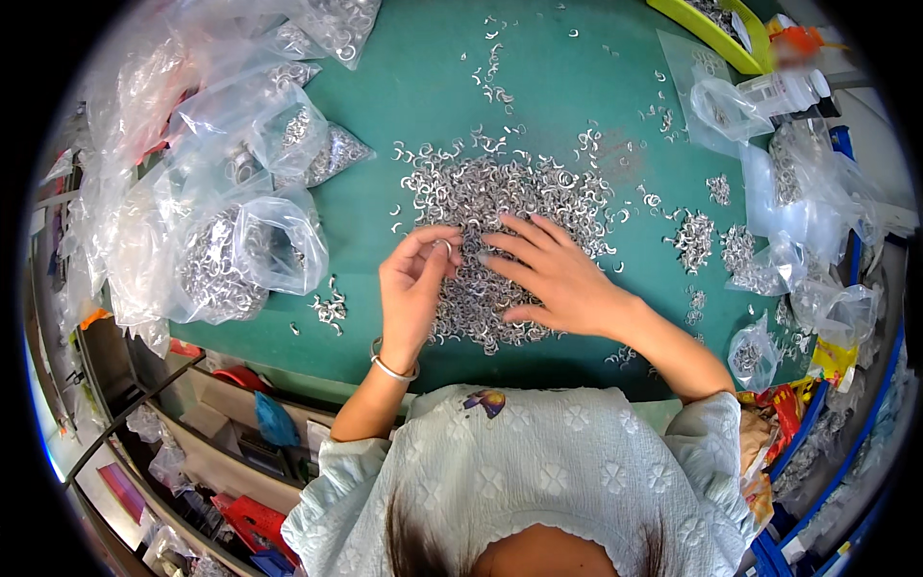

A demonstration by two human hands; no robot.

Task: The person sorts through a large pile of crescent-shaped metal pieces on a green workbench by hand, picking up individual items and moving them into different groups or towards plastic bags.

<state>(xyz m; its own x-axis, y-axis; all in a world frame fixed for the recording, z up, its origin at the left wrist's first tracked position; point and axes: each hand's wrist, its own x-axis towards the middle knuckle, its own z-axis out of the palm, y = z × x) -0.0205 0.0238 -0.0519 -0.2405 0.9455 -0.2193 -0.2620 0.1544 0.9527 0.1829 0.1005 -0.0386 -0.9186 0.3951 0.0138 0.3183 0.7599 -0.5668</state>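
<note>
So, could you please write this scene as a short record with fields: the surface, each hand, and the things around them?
surface: green mat on a work table
main pile: small silver metal rings, heaped in the middle of the mat
left hand: raised just above the pile, pinching one ring between its fingertips
right hand: flat on the pile, fingers spread
left side: clear plastic bags holding more rings
right side: smaller clear bags and small heaps of rings
top right: yellow-green tray

Clear plastic bags [240, 250] at left, yellow tray [716, 34] & white bottle [784, 91] top right.
</note>
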